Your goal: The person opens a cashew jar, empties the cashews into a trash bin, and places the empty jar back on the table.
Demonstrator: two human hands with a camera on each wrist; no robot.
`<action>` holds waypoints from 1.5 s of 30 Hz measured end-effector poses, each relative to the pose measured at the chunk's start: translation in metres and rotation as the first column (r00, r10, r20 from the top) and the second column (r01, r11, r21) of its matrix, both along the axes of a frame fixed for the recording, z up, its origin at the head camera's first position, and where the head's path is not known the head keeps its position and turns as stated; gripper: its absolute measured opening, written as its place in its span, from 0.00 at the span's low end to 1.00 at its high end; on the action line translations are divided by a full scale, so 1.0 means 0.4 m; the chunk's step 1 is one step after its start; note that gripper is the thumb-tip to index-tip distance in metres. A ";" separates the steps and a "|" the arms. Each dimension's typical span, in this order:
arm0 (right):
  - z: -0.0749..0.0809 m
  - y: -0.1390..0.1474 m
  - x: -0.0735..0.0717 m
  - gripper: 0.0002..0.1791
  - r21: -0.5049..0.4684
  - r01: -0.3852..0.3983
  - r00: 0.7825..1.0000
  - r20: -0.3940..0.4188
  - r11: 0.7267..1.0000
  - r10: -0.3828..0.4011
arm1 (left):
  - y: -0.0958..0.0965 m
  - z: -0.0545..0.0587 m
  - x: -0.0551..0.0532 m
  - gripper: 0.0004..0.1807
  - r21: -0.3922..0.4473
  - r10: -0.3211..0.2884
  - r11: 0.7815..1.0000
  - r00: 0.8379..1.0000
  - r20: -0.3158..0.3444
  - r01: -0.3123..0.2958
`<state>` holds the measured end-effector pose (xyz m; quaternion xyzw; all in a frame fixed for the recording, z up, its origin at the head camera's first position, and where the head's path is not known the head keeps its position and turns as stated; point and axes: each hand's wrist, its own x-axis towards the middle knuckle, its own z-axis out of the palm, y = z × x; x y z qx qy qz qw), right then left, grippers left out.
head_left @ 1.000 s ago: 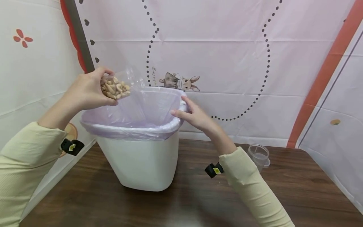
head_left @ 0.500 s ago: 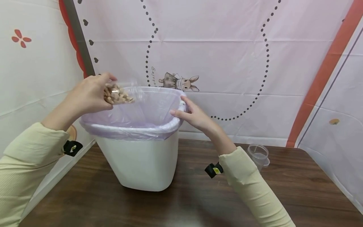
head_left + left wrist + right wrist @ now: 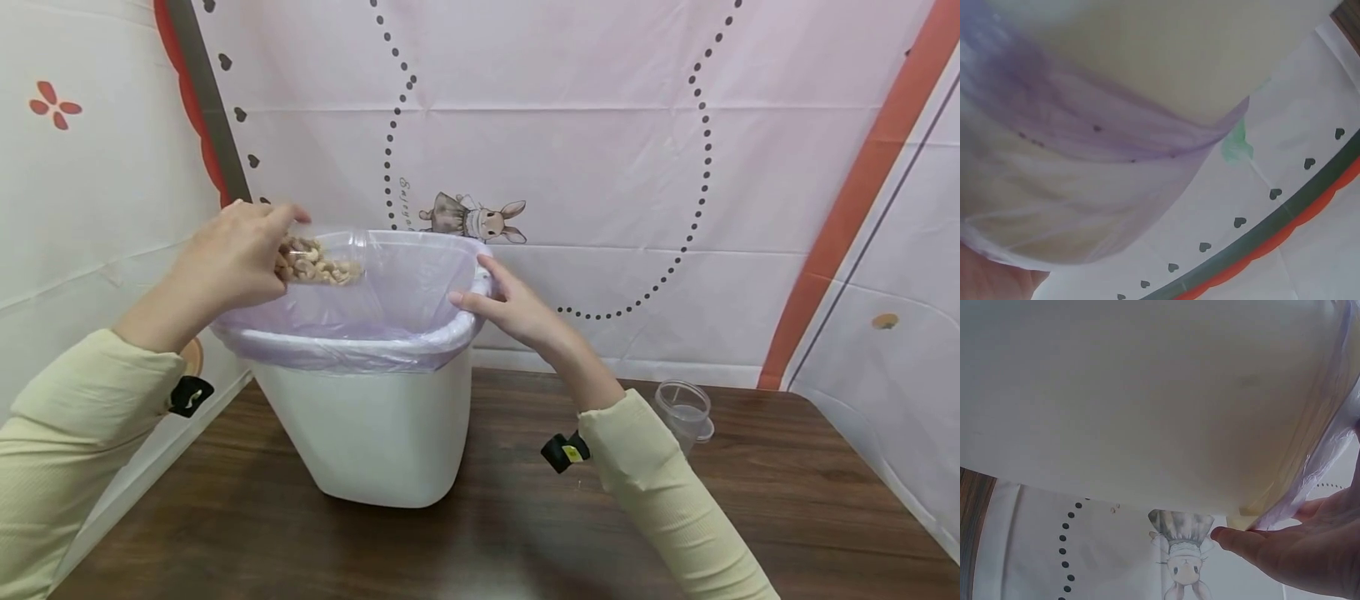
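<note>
My left hand grips a clear plastic jar by its base end. The jar lies on its side, mouth to the right, over the opening of a white trash bin. Pale nuts are heaped along its lower side. A thin purple bin liner is folded over the bin's rim. On the right corner of that rim, my right hand holds on, thumb over the liner. The right wrist view shows the bin's wall and the hand at the liner's edge.
A clear plastic cup stands on the dark wooden table to the right, behind my right sleeve. A printed fabric backdrop with a rabbit picture rises right behind the bin and along both sides.
My left hand has lowered the jar and moved it slightly right over the bin, bringing it closer to level. The nuts have spread toward its mouth. My right hand stays on the rim.
</note>
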<state>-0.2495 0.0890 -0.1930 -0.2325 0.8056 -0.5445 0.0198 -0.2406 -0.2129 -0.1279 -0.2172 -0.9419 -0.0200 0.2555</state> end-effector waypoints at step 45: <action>-0.006 -0.002 0.001 0.45 0.026 0.031 0.999 -0.012 0.999 -0.030 | 0.019 0.007 0.005 0.32 -0.133 -0.044 0.990 0.999 -0.015 0.041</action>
